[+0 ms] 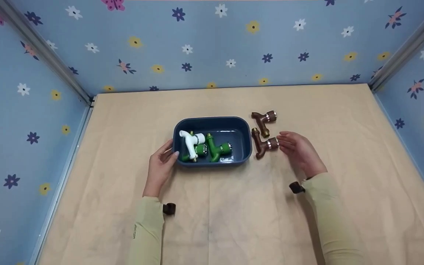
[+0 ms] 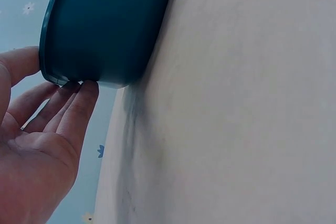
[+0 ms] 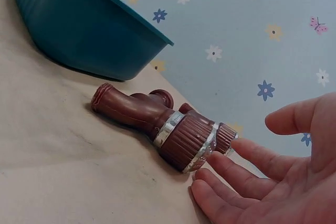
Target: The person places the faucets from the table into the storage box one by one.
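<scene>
The left hand (image 1: 159, 167) grasps the blue tub (image 1: 214, 165) at its left end. Inside, a white tap (image 1: 190, 143) overlies one green tap (image 1: 200, 150), left of another green tap (image 1: 215, 150). Right of the tub: far brown tap (image 1: 261, 119), near brown tap (image 1: 261, 144) and, unclenched beside it, the right hand (image 1: 302, 151).

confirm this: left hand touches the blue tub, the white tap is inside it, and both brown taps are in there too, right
Not quite: the head view shows both brown taps on the table, right of the blue tub, not in it. The left hand does touch the tub, and the white tap is inside.
</scene>
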The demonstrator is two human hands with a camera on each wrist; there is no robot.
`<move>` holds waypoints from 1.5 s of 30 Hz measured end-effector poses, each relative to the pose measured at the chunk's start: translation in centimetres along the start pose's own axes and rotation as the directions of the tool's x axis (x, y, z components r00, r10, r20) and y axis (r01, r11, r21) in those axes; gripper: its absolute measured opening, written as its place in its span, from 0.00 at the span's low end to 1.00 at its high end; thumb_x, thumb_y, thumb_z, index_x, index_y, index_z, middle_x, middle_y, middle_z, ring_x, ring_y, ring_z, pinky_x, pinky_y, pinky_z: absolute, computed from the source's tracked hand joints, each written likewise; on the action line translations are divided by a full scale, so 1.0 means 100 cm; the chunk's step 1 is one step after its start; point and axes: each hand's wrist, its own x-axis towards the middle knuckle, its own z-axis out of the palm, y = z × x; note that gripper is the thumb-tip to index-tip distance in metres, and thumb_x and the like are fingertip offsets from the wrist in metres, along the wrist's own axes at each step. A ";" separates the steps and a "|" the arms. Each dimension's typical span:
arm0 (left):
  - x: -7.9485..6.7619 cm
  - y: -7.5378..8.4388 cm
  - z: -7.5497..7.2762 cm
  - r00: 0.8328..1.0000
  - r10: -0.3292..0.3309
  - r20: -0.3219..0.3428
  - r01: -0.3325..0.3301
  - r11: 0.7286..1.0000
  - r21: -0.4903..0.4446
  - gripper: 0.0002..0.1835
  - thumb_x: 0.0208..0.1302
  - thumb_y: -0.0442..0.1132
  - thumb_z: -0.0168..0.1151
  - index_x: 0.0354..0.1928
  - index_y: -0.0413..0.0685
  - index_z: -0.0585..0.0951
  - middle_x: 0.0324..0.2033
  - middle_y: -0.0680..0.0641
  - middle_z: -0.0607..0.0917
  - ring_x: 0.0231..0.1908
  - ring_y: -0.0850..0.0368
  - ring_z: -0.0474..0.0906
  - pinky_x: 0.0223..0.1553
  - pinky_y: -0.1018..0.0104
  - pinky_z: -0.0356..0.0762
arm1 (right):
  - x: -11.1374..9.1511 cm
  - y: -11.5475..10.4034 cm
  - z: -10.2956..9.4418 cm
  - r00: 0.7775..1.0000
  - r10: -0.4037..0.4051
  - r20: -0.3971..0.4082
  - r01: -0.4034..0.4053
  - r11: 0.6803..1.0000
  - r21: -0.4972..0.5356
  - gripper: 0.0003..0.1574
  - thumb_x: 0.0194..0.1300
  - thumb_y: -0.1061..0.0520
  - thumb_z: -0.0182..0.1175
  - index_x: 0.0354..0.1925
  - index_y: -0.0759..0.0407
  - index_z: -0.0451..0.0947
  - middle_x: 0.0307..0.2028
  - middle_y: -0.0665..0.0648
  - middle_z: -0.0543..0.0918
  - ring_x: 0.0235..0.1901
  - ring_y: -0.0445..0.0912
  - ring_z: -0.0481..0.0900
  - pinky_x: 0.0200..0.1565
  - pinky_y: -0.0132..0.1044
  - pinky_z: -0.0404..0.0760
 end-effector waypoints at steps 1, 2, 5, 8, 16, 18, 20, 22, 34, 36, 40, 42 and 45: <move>0.000 0.000 0.000 1.000 0.001 0.001 -0.001 1.000 0.001 0.27 0.64 0.26 0.59 0.64 0.27 0.66 0.62 0.29 0.68 0.61 0.34 0.66 0.62 0.53 0.66 | 0.001 0.000 0.000 1.000 -0.006 0.000 0.006 1.000 -0.013 0.29 0.77 0.57 0.40 0.67 0.76 0.54 0.65 0.74 0.62 0.61 0.56 0.68 0.66 0.45 0.62; 0.000 0.000 0.000 1.000 0.001 0.002 -0.001 1.000 0.002 0.27 0.64 0.26 0.59 0.64 0.27 0.66 0.62 0.29 0.68 0.61 0.34 0.67 0.62 0.53 0.66 | 0.001 0.000 0.001 1.000 -0.012 -0.001 0.012 0.999 -0.030 0.29 0.77 0.57 0.39 0.66 0.76 0.55 0.64 0.74 0.63 0.60 0.56 0.69 0.66 0.45 0.63; 0.000 0.000 0.001 1.000 0.004 0.003 -0.004 1.000 0.000 0.27 0.64 0.25 0.59 0.64 0.27 0.66 0.62 0.28 0.68 0.60 0.34 0.67 0.62 0.54 0.66 | 0.002 0.001 0.003 1.000 -0.025 -0.014 0.024 0.997 -0.068 0.28 0.76 0.57 0.41 0.65 0.76 0.58 0.61 0.72 0.68 0.57 0.53 0.73 0.65 0.46 0.65; 0.000 0.000 0.001 1.000 0.008 0.004 -0.008 1.000 -0.002 0.27 0.64 0.25 0.59 0.64 0.26 0.66 0.61 0.27 0.68 0.60 0.33 0.67 0.62 0.53 0.67 | 0.002 0.001 0.004 0.999 -0.039 -0.015 0.037 0.994 -0.098 0.28 0.76 0.57 0.42 0.65 0.76 0.59 0.60 0.71 0.70 0.55 0.52 0.75 0.64 0.46 0.66; -0.001 0.000 0.000 1.000 -0.009 0.005 0.008 1.000 0.017 0.27 0.65 0.26 0.59 0.65 0.29 0.66 0.62 0.29 0.68 0.61 0.34 0.66 0.62 0.53 0.66 | 0.007 0.002 0.006 0.999 -0.050 -0.021 0.045 0.977 -0.209 0.26 0.75 0.62 0.42 0.65 0.76 0.60 0.57 0.68 0.72 0.49 0.46 0.78 0.62 0.44 0.69; -0.001 0.000 0.000 1.000 -0.014 0.005 0.014 1.000 0.021 0.27 0.65 0.27 0.59 0.65 0.28 0.66 0.62 0.29 0.68 0.61 0.34 0.66 0.62 0.54 0.66 | 0.008 0.003 0.007 0.999 -0.046 -0.021 0.042 0.981 -0.188 0.26 0.74 0.63 0.44 0.65 0.76 0.60 0.54 0.65 0.75 0.46 0.45 0.79 0.61 0.43 0.71; -0.001 0.000 0.000 1.000 -0.019 0.003 0.019 1.000 0.020 0.27 0.65 0.27 0.59 0.65 0.29 0.66 0.62 0.30 0.68 0.61 0.34 0.66 0.62 0.55 0.66 | 0.008 0.004 0.008 0.999 -0.052 -0.014 0.049 0.985 -0.164 0.26 0.72 0.65 0.46 0.64 0.77 0.59 0.50 0.63 0.76 0.44 0.45 0.80 0.59 0.43 0.73; -0.001 0.000 0.000 1.000 -0.022 0.001 0.022 1.000 0.018 0.27 0.65 0.27 0.59 0.65 0.29 0.66 0.62 0.30 0.69 0.61 0.34 0.66 0.62 0.56 0.67 | 0.009 0.006 0.009 0.998 -0.068 -0.007 0.066 0.981 -0.180 0.27 0.70 0.67 0.48 0.64 0.77 0.60 0.49 0.62 0.76 0.43 0.44 0.80 0.56 0.41 0.76; -0.001 0.000 0.000 1.000 -0.021 0.000 0.021 1.000 0.009 0.27 0.65 0.26 0.58 0.65 0.28 0.66 0.63 0.30 0.68 0.61 0.35 0.66 0.60 0.63 0.69 | 0.007 0.006 0.015 0.995 -0.099 0.006 0.090 0.882 -0.462 0.27 0.68 0.67 0.54 0.63 0.71 0.65 0.60 0.67 0.72 0.53 0.47 0.74 0.52 0.31 0.74; -0.001 0.000 0.000 1.000 -0.024 0.000 0.024 1.000 0.004 0.27 0.65 0.26 0.58 0.65 0.28 0.65 0.63 0.31 0.68 0.62 0.35 0.66 0.61 0.61 0.68 | 0.007 0.006 0.016 0.994 -0.105 0.001 0.093 0.877 -0.471 0.26 0.67 0.67 0.55 0.62 0.72 0.66 0.59 0.67 0.73 0.53 0.48 0.74 0.52 0.31 0.74; -0.001 0.001 0.000 1.000 -0.031 0.000 0.031 0.999 0.011 0.27 0.65 0.26 0.58 0.66 0.29 0.65 0.63 0.31 0.68 0.62 0.36 0.66 0.61 0.59 0.68 | 0.006 0.007 0.016 0.993 -0.121 0.003 0.108 0.876 -0.469 0.25 0.66 0.68 0.56 0.60 0.73 0.67 0.56 0.69 0.74 0.50 0.47 0.75 0.51 0.30 0.75; -0.001 0.002 0.000 0.999 -0.036 -0.001 0.036 0.999 0.022 0.27 0.65 0.26 0.58 0.66 0.29 0.65 0.63 0.31 0.68 0.62 0.36 0.66 0.62 0.58 0.67 | 0.006 0.007 0.017 0.992 -0.127 0.000 0.112 0.878 -0.465 0.25 0.65 0.69 0.56 0.60 0.74 0.68 0.56 0.69 0.74 0.50 0.48 0.75 0.51 0.31 0.75; -0.001 0.004 0.001 0.999 -0.040 -0.003 0.040 0.999 0.032 0.27 0.65 0.26 0.58 0.65 0.29 0.65 0.63 0.31 0.68 0.62 0.36 0.66 0.62 0.56 0.66 | 0.005 0.007 0.017 0.991 -0.132 0.003 0.118 0.872 -0.475 0.26 0.65 0.68 0.57 0.60 0.74 0.68 0.56 0.69 0.74 0.52 0.49 0.74 0.53 0.31 0.74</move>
